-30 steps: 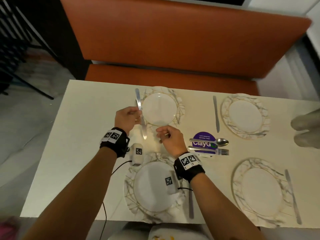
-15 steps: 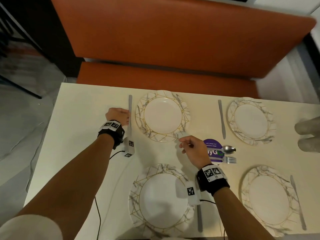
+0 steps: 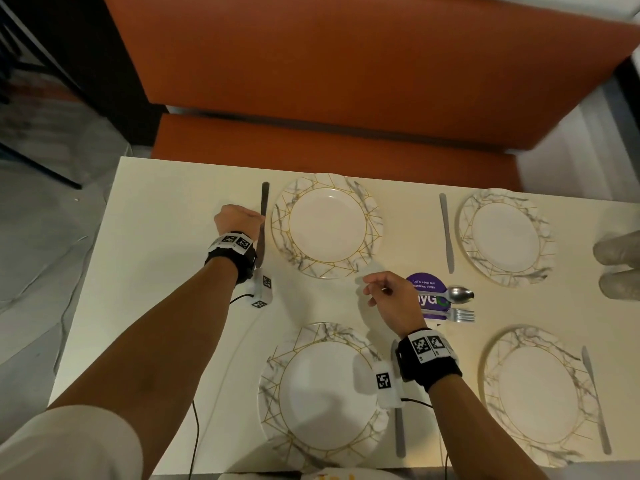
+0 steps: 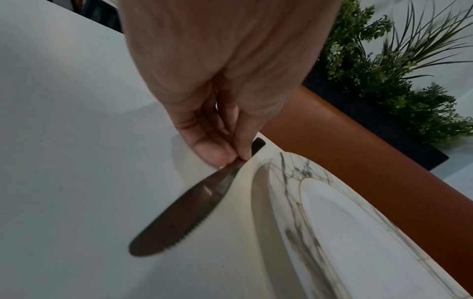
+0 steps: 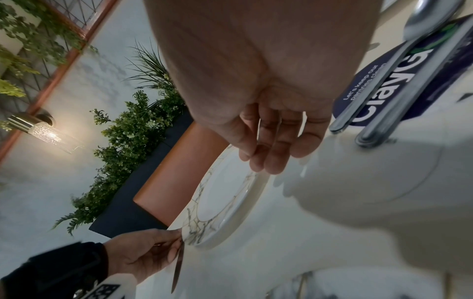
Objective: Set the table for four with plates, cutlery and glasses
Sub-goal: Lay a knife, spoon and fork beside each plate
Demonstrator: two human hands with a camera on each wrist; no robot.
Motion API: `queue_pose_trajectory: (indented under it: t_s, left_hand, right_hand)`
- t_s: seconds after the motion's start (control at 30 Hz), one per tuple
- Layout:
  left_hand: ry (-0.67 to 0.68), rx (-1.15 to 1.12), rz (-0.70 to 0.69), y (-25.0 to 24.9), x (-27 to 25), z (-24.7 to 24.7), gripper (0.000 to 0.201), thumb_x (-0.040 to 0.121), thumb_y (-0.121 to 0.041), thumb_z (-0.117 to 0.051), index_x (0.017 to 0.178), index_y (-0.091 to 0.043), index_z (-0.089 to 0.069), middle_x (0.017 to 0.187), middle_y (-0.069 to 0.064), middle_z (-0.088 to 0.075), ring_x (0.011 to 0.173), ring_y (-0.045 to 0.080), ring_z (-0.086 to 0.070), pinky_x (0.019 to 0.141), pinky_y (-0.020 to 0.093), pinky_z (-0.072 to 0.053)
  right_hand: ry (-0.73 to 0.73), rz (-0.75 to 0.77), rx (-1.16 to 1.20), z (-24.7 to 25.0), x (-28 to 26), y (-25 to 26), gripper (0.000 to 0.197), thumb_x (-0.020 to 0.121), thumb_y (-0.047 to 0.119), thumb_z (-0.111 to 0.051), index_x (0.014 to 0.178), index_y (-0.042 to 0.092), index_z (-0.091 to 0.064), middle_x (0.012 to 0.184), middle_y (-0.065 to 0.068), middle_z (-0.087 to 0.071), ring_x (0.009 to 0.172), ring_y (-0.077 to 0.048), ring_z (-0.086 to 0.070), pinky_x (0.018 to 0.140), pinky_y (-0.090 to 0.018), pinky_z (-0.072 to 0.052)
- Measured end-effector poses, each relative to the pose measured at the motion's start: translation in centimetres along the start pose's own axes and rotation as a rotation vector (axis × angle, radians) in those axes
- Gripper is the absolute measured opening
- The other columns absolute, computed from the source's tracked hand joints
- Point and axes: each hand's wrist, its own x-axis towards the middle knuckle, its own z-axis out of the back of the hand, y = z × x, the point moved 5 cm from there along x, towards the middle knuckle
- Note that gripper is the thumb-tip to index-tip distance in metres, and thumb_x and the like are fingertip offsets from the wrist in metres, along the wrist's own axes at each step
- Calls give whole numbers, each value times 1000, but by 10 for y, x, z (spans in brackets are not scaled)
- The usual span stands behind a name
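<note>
The left hand point(image 3: 239, 220) pinches the fourth knife point(image 4: 179, 214) flat on the counter point(image 3: 166, 258) just left of the far-left plate point(image 3: 327, 226), while the right hand point(image 3: 391, 299), relaxed and empty, likely takes the spoon point(image 3: 450, 295) next.

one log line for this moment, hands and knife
left hand pinches knife flat on table beside far-left plate | right hand open, empty | spoon, fork unplaced
</note>
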Motion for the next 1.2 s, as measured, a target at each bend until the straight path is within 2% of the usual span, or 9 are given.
queue_pose_trajectory:
  t_s: [0.3,0.5,0.67,0.77,0.87,0.93,1.0,1.1,1.2]
  left_hand:
    - [-9,25,-1,-1,-5,2,17,85,-21,-82,69,-22,-75,85,6,-79,83,25,-77,79,35,-64]
    - [-71,93,-109,-9,-27,7,16,95,-20,-71,105,-9,-79,108,9,-77,102,30,-71,77,28,-50]
    - [-121,68,-264,-26,-65,-2,19,98,-24,-65,107,-8,-70,103,11,-74,89,27,-68,69,30,-47]
    - [-116,73,-370,-39,-97,-21,17,99,-22,-60,107,-9,-69,97,5,-69,90,22,-62,77,29,-47]
    - [-60,91,-469,-50,-134,-49,12,97,-21,-62,105,-14,-69,92,4,-63,86,20,-59,75,30,-48]
    - [-12,129,-549,-55,-161,-74,9,96,-20,-64,102,-16,-68,92,4,-60,86,23,-59,71,33,-48]
    - [48,155,-627,-60,-188,-103,8,94,-17,-65,102,-16,-68,95,6,-60,88,22,-57,73,34,-50]
    - [166,188,-709,-61,-221,-141,10,93,-12,-64,102,-13,-69,98,6,-64,92,19,-55,81,32,-49]
    - [295,221,-734,-65,-252,-182,11,94,-14,-63,103,-14,-70,101,5,-66,93,18,-57,84,35,-53]
  right_hand:
    - [-9,24,-7,7,-3,-4,24,96,-2,-56,90,16,-70,82,-6,-73,66,-19,-66,60,-14,-51]
    - [-35,21,-13,17,-5,-10,18,95,-3,-57,97,8,-71,85,-7,-73,71,-19,-68,60,-14,-51]
    - [-70,13,-10,36,-10,-20,20,96,-4,-57,95,11,-70,84,-6,-72,72,-16,-68,62,-19,-55]
    - [-111,-14,3,57,-13,-30,19,96,-2,-56,96,10,-71,88,-4,-74,79,-14,-70,75,-29,-62]
    - [-183,-1,-119,85,-15,-40,17,96,6,-58,98,15,-73,88,8,-70,79,0,-64,71,-9,-50]
    - [-248,-7,-207,106,-16,-49,15,95,10,-60,98,18,-72,89,10,-66,79,-3,-61,68,-5,-42]
    - [-309,-1,-261,128,-11,-61,14,94,10,-61,99,17,-72,91,6,-66,82,-12,-62,69,-10,-43]
    - [-406,5,-343,149,1,-73,13,89,11,-66,101,13,-69,96,-6,-69,89,-23,-64,81,-34,-54]
    - [-423,-82,-521,171,12,-87,26,91,24,-65,115,13,-66,112,-11,-65,108,-31,-57,93,-43,-49]
